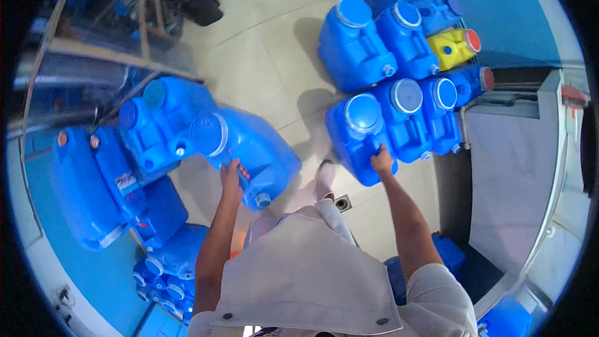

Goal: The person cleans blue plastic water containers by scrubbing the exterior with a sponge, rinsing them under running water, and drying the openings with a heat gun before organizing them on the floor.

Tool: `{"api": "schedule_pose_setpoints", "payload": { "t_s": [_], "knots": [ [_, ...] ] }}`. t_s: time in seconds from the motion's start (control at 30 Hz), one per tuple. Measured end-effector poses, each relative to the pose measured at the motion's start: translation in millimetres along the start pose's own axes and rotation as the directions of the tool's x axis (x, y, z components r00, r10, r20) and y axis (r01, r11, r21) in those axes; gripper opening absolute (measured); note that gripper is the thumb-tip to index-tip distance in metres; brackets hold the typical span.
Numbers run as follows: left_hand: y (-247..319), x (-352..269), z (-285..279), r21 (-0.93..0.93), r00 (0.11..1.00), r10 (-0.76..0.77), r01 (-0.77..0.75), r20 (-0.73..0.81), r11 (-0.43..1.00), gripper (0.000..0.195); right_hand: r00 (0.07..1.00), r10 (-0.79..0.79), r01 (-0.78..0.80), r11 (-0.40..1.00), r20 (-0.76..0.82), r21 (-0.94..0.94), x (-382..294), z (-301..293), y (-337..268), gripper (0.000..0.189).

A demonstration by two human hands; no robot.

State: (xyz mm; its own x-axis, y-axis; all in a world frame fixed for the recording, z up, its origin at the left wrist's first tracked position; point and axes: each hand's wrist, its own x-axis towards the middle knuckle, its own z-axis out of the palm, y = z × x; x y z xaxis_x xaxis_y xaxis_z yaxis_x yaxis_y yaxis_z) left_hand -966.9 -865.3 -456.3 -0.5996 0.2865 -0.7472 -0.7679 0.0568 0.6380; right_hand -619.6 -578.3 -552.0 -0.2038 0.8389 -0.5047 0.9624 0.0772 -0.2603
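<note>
My left hand (232, 179) grips the moulded handle of a large blue plastic jerrycan (266, 150), which leans at an angle in front of my left leg. It has a wide round screw lid (208, 134) and a small spout cap (263, 200). On the other side, my right hand (383, 161) is closed around the handle of another blue jerrycan (348, 124). This one stands at the near corner of a cluster, its wide lid (363, 113) facing up. Whether either can is off the floor I cannot tell.
More blue jerrycans (358, 51) and a yellow one with a red lid (451, 49) stand at right. Others (171, 103) crowd the left, some stacked (86, 187). A wood-framed rack (107, 51) rises at upper left. A drain (343, 202) lies in the tiled floor (262, 51).
</note>
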Motion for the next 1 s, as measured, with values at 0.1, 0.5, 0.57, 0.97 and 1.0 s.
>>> {"api": "schedule_pose_setpoints", "payload": {
  "t_s": [0.1,0.5,0.57,0.97,1.0],
  "knots": [
    [-3.7,49.4,87.6,0.097,0.998,0.025,-0.031,0.064,0.995,0.021,0.994,-0.106,0.107,0.993,0.025,-0.053,-12.3,2.0,15.2,0.047],
    [-54.5,187.7,335.6,0.202,0.975,0.044,-0.090,0.219,0.975,0.028,0.744,-0.378,0.306,0.926,0.551,0.222,52.9,-84.8,36.0,0.072],
    [-58.1,186.0,336.7,0.112,0.974,0.037,-0.063,0.223,0.992,0.027,0.786,-0.270,0.173,0.960,0.556,0.222,70.1,-110.1,31.8,0.066],
    [-0.9,66.7,1.5,0.138,0.983,0.160,-0.171,0.086,0.976,0.029,0.703,-0.557,0.432,0.828,0.443,0.357,45.2,-67.5,-156.3,0.040],
    [4.1,66.8,-61.2,0.086,0.977,0.210,-0.206,-0.040,0.975,0.028,0.548,-0.751,0.587,0.658,0.367,0.471,54.9,-45.7,-163.1,0.036]
  ]
}}
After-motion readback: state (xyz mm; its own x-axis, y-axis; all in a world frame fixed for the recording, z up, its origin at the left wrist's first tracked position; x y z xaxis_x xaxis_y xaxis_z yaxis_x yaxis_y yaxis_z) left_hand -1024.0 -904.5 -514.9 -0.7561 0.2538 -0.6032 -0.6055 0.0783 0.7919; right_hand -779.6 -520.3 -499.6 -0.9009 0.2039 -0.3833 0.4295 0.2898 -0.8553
